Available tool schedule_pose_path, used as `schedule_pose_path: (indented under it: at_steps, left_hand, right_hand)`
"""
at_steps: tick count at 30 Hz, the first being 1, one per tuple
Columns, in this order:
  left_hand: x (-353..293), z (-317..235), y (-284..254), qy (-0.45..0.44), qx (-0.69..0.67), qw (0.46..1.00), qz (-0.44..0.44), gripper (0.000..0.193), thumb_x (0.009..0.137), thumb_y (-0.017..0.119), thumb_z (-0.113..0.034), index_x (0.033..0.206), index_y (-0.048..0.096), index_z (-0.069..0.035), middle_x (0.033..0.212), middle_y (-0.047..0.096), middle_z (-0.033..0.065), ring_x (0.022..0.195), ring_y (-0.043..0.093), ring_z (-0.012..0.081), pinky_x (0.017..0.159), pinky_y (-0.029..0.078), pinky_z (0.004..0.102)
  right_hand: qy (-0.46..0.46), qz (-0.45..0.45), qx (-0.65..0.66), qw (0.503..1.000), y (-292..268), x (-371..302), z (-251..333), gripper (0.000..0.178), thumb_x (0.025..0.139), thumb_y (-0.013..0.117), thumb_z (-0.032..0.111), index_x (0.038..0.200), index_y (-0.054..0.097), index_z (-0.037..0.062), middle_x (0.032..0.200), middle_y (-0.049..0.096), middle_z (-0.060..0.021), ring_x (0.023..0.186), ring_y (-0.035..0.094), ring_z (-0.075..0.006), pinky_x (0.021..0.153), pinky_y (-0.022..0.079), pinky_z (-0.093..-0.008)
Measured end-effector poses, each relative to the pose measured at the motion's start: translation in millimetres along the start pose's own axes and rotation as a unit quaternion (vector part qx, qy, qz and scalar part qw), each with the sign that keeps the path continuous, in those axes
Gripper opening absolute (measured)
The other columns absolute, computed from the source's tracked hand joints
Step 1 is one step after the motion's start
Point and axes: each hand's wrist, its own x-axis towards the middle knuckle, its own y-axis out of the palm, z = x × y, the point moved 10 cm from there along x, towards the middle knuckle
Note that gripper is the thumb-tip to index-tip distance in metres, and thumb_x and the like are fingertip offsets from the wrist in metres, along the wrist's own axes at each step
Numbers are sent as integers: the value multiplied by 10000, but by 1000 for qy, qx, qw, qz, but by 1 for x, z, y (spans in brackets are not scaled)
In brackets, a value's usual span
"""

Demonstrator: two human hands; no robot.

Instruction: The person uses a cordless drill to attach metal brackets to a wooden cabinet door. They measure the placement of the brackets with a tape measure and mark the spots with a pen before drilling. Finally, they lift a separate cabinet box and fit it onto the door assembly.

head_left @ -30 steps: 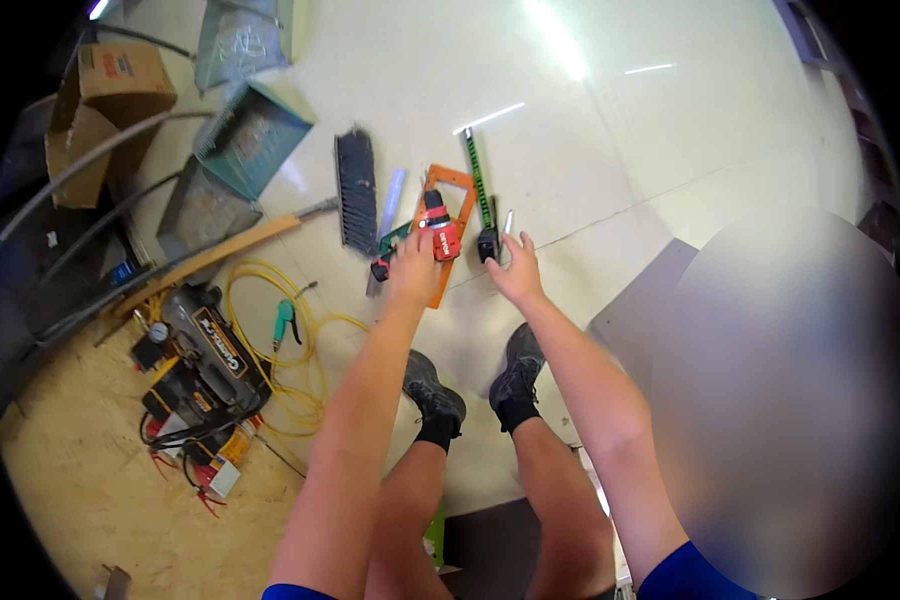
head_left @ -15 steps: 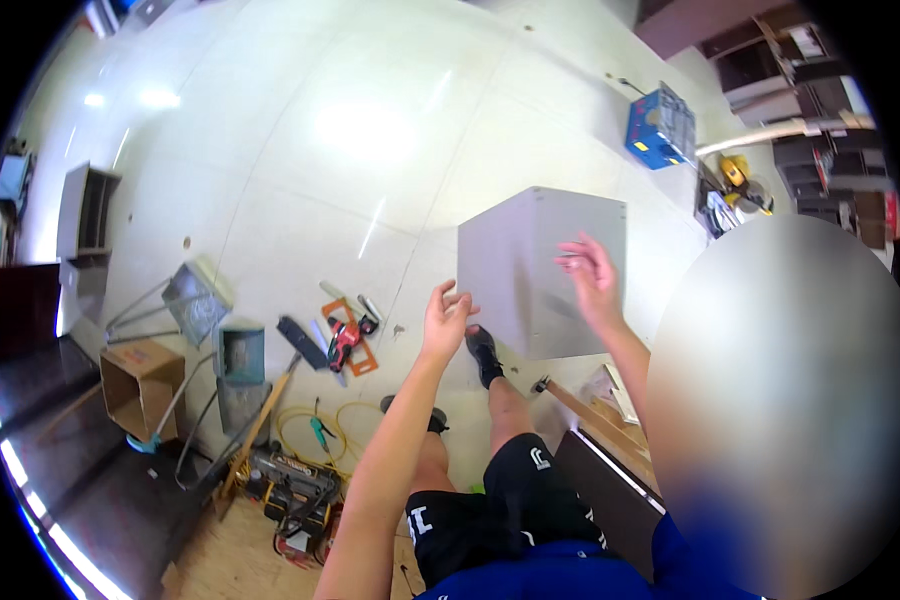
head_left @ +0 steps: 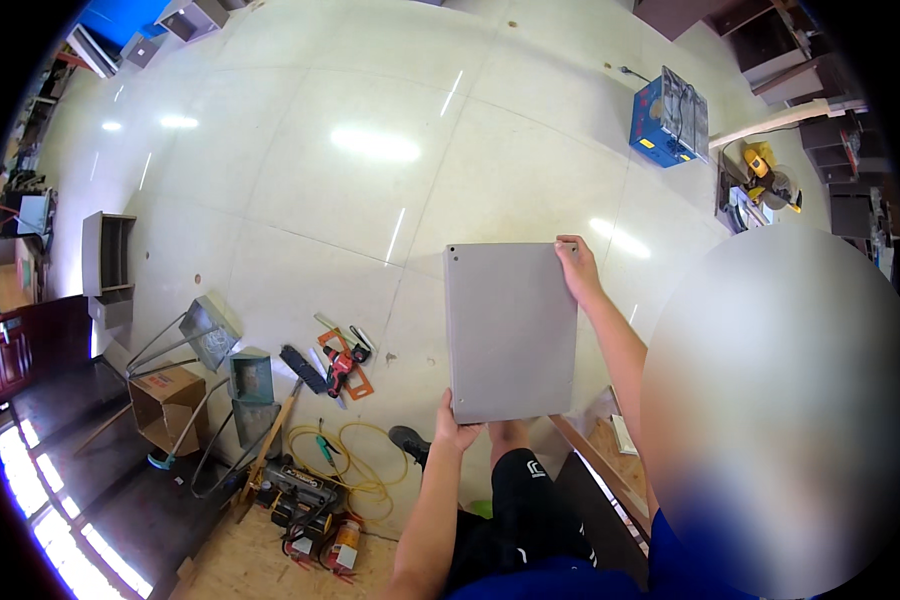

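Note:
A grey rectangular box (head_left: 512,330) is held up in front of me, one broad flat face toward me, with small dark holes near its corners. Its lower left corner rests in my left hand (head_left: 458,426), whose thumb lies along the side edge while the other fingers go out of sight beneath. At the upper right corner, my right hand (head_left: 577,268) grips the edge, with fingers over the top. The far side of the box is hidden.
Left of me on the floor lie a red drill (head_left: 341,370), a brush (head_left: 303,369), a yellow hose (head_left: 370,480), a compressor (head_left: 300,490) and an open cardboard box (head_left: 167,405). Far right stands a blue carton (head_left: 660,120). A blurred patch covers the right side.
Both hands were apart from the grey box, fingers loosely bent; now they hold it at opposite corners. The box has turned to show mainly one face.

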Motion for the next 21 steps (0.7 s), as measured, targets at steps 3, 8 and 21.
schedule_pose_path:
  at_steps: [3, 8, 21]
  left_hand:
    - [-5, 2, -12, 17, -4, 999, -46, 475, 1049, 356, -433, 1337, 513, -89, 1294, 586, 87, 1190, 558, 258, 1013, 462, 448]
    - [-24, 13, -27, -24, 20, 999, -42, 337, 1031, 396, -301, 1222, 573, -87, 1202, 639, 73, 1074, 621, 242, 918, 519, 400]
    - [-28, 41, -89, -35, -57, 997, -49, 326, 1047, 378, -275, 1216, 567, -69, 1187, 653, 98, 1036, 647, 277, 923, 545, 436]
  right_hand:
    - [-1, 22, 49, 999, 0, -7, -9, 392, 980, 546, 321, 1272, 558, 60, 1146, 628, -105, 1053, 568, -168, 906, 456, -308]
    - [34, 14, 360, 932, -8, -50, -57, 415, 993, 511, 332, 1292, 561, 48, 1169, 627, -79, 1075, 563, -164, 889, 473, -320]
    - [379, 262, 424, 780, 112, -219, -183, 567, 1005, 417, 488, 1410, 486, 98, 1316, 594, -80, 1212, 556, -229, 959, 492, -358]
